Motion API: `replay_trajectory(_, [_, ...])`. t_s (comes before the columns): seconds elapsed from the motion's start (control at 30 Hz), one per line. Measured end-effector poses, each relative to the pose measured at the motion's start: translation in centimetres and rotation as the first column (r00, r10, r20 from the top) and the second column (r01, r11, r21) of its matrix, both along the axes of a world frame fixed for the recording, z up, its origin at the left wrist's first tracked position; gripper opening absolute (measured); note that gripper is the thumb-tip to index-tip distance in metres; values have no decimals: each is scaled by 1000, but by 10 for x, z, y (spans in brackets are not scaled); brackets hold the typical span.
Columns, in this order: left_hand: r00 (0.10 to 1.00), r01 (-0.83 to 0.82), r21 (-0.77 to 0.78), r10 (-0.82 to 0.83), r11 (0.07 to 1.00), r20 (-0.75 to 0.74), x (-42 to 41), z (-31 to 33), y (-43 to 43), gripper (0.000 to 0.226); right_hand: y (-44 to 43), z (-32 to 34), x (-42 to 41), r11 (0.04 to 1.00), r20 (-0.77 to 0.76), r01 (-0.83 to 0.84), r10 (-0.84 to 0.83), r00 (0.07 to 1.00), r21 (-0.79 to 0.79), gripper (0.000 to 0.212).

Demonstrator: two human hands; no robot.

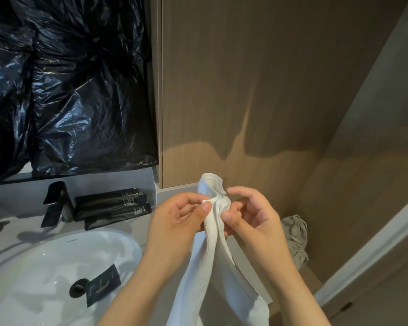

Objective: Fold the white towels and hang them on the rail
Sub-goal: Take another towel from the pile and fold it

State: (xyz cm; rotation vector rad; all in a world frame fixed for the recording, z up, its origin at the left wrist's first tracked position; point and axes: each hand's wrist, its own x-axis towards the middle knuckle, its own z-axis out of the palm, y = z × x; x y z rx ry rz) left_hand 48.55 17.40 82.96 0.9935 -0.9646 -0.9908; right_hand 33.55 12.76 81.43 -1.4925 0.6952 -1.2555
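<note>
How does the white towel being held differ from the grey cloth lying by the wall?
The white towel hangs long, pinched by the left hand and right hand; the grey cloth lies crumpled and untouched. Both are fabric.

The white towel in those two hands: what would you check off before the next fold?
1. Grip: left hand and right hand both pinch the white towel near its top edge: ok.
2. Top edges lined up: bunched at the pinch: cannot tell.
3. Folded flat: it hangs in loose lengthwise folds: not ok.
4. Lower end: runs out of the picture: cannot tell.
5. Rail to hang it on: none in view: not ok.
</note>
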Motion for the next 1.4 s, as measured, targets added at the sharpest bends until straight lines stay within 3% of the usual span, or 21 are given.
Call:
replay_trajectory(0.17, [996,57,-43,-54,997,70,6,9,9,12,0,13,-3,976,-226,71,-118,967,-208,25])
replay_trajectory(0.4, [986,54,-81,-40,995,163,11,25,17,16,4,17,-1,880,-169,180,-278,946,-440,17])
replay_trajectory(0.6, [982,-9,-77,23,997,186,9,30,18,15,7,18,3,842,-116,262,-353,928,-472,18])
replay_trajectory(0.97, [979,-143,-18,144,990,143,3,27,4,10,9,23,6,896,-252,166,-286,925,-411,16])
replay_trajectory(1.4, [973,-26,-108,50,994,226,3,26,7,14,6,26,2,923,-231,183,-271,935,-340,14])
